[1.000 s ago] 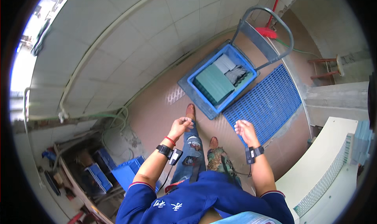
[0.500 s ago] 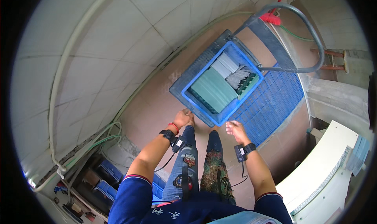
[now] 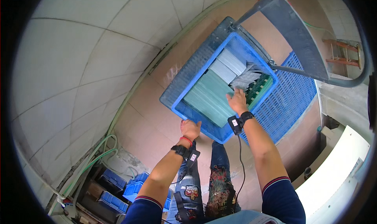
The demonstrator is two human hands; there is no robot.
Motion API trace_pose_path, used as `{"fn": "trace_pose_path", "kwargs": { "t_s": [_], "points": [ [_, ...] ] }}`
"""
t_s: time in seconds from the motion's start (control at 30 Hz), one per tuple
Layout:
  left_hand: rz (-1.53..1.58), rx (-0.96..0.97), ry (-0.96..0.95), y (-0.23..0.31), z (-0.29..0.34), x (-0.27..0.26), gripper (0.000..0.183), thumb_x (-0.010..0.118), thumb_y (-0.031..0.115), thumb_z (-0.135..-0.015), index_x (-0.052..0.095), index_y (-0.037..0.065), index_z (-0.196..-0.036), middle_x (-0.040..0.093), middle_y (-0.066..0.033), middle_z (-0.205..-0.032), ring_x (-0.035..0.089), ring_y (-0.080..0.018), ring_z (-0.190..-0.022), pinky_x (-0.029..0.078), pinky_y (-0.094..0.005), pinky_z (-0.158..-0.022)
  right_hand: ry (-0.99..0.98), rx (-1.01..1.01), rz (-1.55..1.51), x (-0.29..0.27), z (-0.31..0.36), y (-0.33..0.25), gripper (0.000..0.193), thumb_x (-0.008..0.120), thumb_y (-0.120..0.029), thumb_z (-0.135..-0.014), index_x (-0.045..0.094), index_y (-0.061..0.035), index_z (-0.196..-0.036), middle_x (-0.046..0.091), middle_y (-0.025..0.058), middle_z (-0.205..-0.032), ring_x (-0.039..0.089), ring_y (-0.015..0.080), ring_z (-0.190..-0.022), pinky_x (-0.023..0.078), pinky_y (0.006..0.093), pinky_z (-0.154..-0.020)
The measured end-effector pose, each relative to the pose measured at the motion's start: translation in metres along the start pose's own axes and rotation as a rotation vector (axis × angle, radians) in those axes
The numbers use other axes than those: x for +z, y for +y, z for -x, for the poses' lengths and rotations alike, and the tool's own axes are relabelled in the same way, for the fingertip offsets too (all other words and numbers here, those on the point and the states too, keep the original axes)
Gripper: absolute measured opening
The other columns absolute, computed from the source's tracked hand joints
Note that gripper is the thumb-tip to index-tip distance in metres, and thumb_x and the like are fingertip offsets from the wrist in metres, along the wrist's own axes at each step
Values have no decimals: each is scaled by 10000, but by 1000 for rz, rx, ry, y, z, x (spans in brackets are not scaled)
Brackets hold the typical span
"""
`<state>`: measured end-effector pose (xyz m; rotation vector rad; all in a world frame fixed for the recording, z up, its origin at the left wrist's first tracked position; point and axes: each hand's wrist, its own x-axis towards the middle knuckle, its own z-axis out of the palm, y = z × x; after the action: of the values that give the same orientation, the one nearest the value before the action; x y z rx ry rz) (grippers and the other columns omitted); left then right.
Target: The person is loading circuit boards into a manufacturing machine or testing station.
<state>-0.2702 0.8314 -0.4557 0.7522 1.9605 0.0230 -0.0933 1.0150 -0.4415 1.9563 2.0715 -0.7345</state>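
A: Where's the crate?

B: The blue crate [image 3: 203, 70] sits at the centre of the frame, tilted across it, on a dark trolley [image 3: 188, 67] whose handle rises to the upper right.

A: And the right hand?

B: The right hand [image 3: 238, 101] is over the crate, a little right of the frame's centre, with its fingers spread and nothing seen in its grasp. It's above the right edge of the green stack [image 3: 210, 96]; whether it touches the stack, I can't tell.

A: What about the left?

B: The left hand [image 3: 190, 129] is below centre, at the crate's lower-left rim, thumb apart from bent fingers. I can't tell whether it has hold of the rim.

A: What else is in the crate?

B: A pale stack [image 3: 227, 66] in its upper part, grey pieces [image 3: 245, 79] to the right of that, and dark green pieces [image 3: 257, 86] along the right wall.

A: And around it?

B: A blue grate [image 3: 294, 92] on the floor to the right, a white panel [image 3: 337, 165] at lower right, blue bins [image 3: 114, 201] at lower left, and a green hose [image 3: 92, 163] just above those.
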Motion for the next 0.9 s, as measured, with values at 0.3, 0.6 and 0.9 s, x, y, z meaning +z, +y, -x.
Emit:
{"fn": "trace_pose_path", "kwargs": {
  "t_s": [0.3, 0.6, 0.9],
  "points": [
    [113, -47, -34, 0, -25, -25, 410, 681, 188, -724, 475, 28, -1040, 611, -230, -928, 594, -371, -898, 467, -412, -780, 28, -17, 82, 23, -6, 8, 568, 612, -411, -763, 486, -26, -1161, 520, 136, -1047, 479, 298, -1020, 400, 419, -847],
    [40, 126, -33, -8, -32, -28, 417, 751, 98, -641, 483, 11, -948, 604, -177, -704, 634, -267, -655, 496, -367, -594, -23, -36, 121, 24, -2, 2, 539, 619, -427, -746, 512, -24, -1088, 517, 128, -1015, 480, 292, -995, 394, 426, -812],
    [232, 14, -137, 2, -38, -45, 353, 739, 69, -682, 457, -5, -881, 589, -169, -688, 633, -234, -612, 504, -341, -513, -190, -54, 102, 39, 16, -20, 573, 638, -415, -736, 499, -3, -1109, 499, 126, -1018, 470, 281, -1003, 400, 407, -815]
  ]
}}
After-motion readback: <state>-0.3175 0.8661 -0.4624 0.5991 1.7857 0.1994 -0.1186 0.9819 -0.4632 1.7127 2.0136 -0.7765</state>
